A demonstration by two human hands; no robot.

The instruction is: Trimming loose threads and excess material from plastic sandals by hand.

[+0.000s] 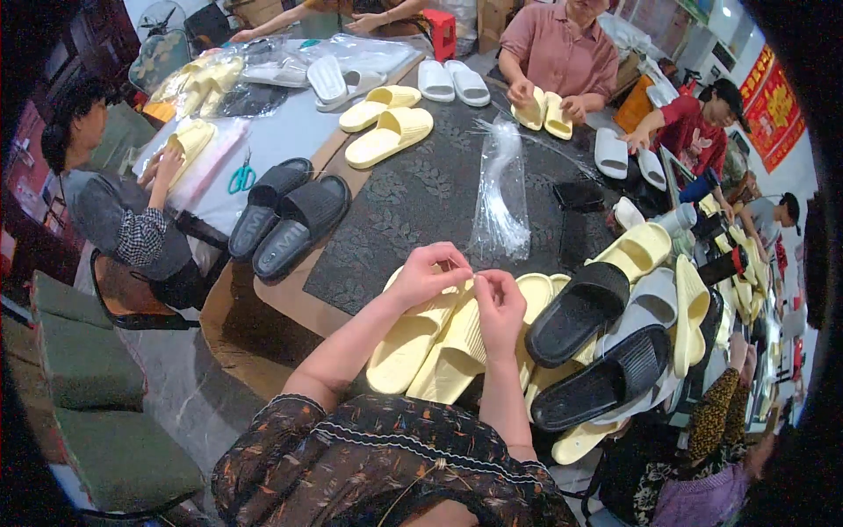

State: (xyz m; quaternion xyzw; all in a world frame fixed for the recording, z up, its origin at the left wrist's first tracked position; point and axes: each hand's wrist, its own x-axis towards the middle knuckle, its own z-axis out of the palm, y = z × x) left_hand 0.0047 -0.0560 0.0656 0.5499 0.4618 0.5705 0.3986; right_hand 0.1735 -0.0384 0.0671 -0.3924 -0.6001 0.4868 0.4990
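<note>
My left hand (428,272) and my right hand (499,303) meet fingertip to fingertip above a pair of pale yellow slide sandals (430,344) lying on the table before me. Both pinch something very small between thumb and fingers; what it is cannot be made out. A bundle of clear plastic ties (500,195) lies just beyond my hands on the dark patterned table mat (413,198).
A heap of black, grey and yellow slides (615,338) is piled to my right. Two black slides (285,215) and two yellow slides (386,123) lie farther left. Teal scissors (240,178) lie near a seated person at left. Other people work around the table with slides.
</note>
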